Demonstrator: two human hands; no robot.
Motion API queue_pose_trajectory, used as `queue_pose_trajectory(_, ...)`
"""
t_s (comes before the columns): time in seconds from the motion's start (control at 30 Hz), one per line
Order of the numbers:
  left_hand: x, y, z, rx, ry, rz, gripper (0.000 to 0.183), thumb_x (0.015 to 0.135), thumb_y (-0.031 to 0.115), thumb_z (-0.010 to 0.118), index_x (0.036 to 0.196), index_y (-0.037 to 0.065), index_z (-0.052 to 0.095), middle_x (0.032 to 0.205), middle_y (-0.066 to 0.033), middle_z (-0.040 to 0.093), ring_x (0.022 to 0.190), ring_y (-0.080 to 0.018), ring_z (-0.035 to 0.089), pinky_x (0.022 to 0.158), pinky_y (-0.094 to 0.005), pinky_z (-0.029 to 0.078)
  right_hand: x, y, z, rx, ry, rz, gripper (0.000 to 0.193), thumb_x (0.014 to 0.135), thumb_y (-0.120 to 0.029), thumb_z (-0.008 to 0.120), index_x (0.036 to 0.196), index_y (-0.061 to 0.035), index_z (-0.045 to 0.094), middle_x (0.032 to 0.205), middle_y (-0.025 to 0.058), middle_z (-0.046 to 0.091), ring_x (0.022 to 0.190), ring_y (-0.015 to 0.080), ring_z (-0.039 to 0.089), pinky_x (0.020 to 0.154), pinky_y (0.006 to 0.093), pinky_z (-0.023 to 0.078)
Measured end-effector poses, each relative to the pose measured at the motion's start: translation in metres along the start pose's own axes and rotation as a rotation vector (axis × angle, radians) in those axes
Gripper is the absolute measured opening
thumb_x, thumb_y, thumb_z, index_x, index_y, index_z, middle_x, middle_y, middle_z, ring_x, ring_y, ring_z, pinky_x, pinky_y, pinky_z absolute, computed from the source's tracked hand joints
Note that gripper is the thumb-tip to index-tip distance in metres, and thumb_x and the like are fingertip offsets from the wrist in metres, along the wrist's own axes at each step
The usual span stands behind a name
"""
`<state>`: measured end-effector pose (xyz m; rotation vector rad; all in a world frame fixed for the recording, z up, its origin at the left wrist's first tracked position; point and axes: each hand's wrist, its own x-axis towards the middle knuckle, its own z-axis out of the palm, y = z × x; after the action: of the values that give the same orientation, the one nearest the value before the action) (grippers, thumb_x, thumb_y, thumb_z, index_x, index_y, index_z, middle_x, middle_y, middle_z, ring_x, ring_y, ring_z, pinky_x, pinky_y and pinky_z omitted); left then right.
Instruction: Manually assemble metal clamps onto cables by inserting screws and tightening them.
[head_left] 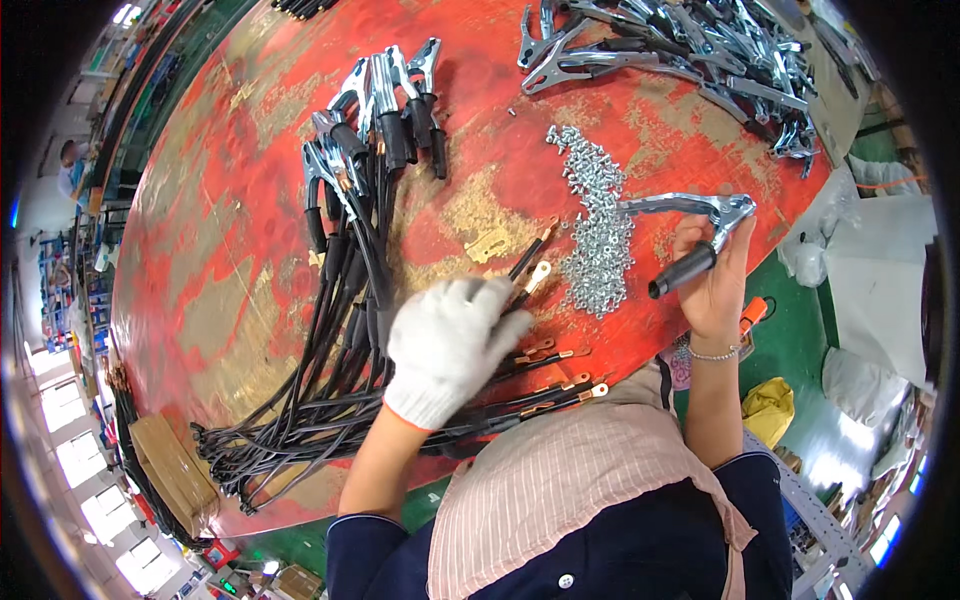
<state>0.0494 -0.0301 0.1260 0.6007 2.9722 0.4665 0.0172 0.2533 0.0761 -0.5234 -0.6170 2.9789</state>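
Right hand (715,292) grips a metal clamp (704,205) above its palm, while gloved left hand (445,340) grasps a lugged cable (538,280) projecting up-right.

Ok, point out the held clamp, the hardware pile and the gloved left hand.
Held clamp (717,209), head view: metal body.
Hardware pile (598,232), head view: its middle.
Gloved left hand (443,342), head view: glove's back.
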Motion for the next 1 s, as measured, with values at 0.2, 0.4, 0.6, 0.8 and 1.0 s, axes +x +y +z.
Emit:
queue_pose_trajectory(0.2, -0.003, 0.007, 0.007, 0.215, 0.040, -0.001, 0.026, 0.078, 0.027, 0.070, 0.099, 0.014, 0.064, 0.085, -0.0069, 0.066, 0.077, -0.0246, 0.065, 0.068, -0.0388, 0.052, 0.000, 0.001, -0.011, -0.094, -0.212, 0.071, 0.055, 0.094, -0.056, 0.046, 0.134, -0.0174, 0.047, 0.104, 0.0048, 0.064, 0.094, 0.0176, 0.058, 0.084, 0.0348, 0.046)
queue_pose_trajectory(0.4, 0.028, -0.008, -0.004, 0.133, 0.060, -0.330, 0.019, 0.094, 0.025, 0.055, 0.108, 0.014, 0.059, 0.087, -0.0124, 0.068, 0.078, -0.0337, 0.066, 0.068, -0.0438, 0.052, 0.001, 0.006, -0.017, -0.040, -0.306, 0.153, 0.057, 0.094, -0.059, 0.045, 0.134, -0.0181, 0.047, 0.109, 0.0048, 0.066, 0.099, 0.0193, 0.060, 0.087, 0.0373, 0.048)
queue_pose_trajectory(0.6, 0.021, -0.021, 0.031, -0.365, -0.053, -0.250, 0.024, 0.096, 0.020, 0.052, 0.112, 0.003, 0.056, 0.083, -0.0173, 0.067, 0.077, -0.0298, 0.067, 0.068, -0.0410, 0.052, -0.003, 0.005, -0.015, -0.123, -0.233, 0.136, 0.057, 0.094, -0.058, 0.045, 0.133, -0.0165, 0.047, 0.105, 0.0067, 0.066, 0.101, 0.0217, 0.061, 0.089, 0.0393, 0.049)
queue_pose_trajectory(0.8, 0.021, -0.020, 0.024, -0.904, -0.278, -0.382, 0.027, 0.098, 0.018, 0.050, 0.116, -0.002, 0.055, 0.085, -0.0051, 0.063, 0.071, -0.0112, 0.060, 0.064, -0.0253, 0.050, -0.002, 0.010, -0.015, -0.133, -0.148, 0.101, 0.055, 0.095, -0.055, 0.044, 0.132, -0.0138, 0.047, 0.106, 0.0069, 0.064, 0.100, 0.0233, 0.061, 0.089, 0.0404, 0.049)
queue_pose_trajectory(1.0, 0.049, -0.027, -0.006, -1.224, -0.390, -0.570, 0.028, 0.095, 0.026, 0.056, 0.109, 0.001, 0.061, 0.075, -0.0007, 0.061, 0.060, -0.0066, 0.051, 0.051, -0.0219, 0.039, 0.002, 0.020, -0.006, -0.301, -0.133, -0.010, 0.050, 0.097, -0.047, 0.048, 0.130, -0.0100, 0.047, 0.111, 0.0072, 0.063, 0.104, 0.0242, 0.061, 0.093, 0.0434, 0.049)
